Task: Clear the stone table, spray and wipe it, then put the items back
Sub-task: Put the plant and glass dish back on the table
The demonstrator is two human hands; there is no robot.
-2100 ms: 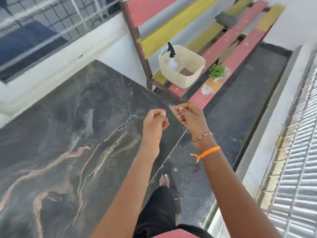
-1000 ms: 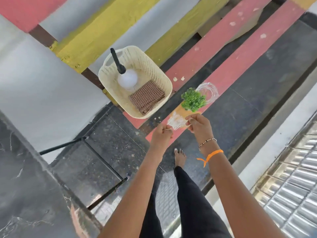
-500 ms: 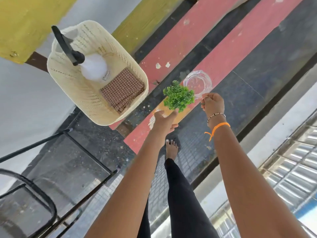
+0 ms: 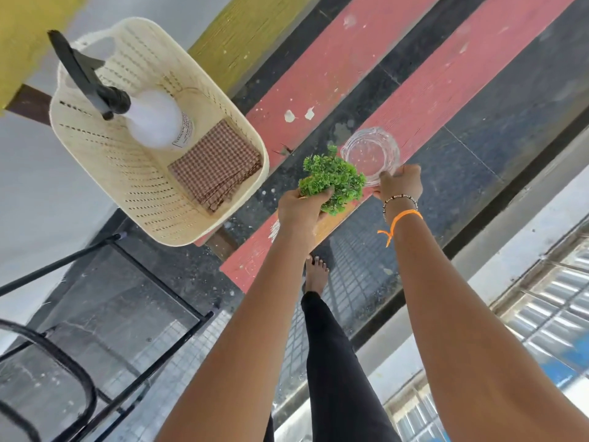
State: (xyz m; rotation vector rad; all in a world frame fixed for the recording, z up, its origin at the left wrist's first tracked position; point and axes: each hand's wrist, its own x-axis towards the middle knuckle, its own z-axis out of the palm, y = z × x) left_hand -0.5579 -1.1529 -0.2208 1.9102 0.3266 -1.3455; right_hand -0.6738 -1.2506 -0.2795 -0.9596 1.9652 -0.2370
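Her left hand (image 4: 299,207) grips the little plant (image 4: 333,180), right hand (image 4: 400,185) pinches the glass dish (image 4: 369,154), likely lifting both back from the table's (image 4: 414,90) near end.

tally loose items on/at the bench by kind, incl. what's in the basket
Baskets: 1
Spray bottles: 1, in the basket
Checked cloths: 1, in the basket
Small green plants: 1, left hand on it
Glass dishes: 1, right hand on its rim
Total: 5
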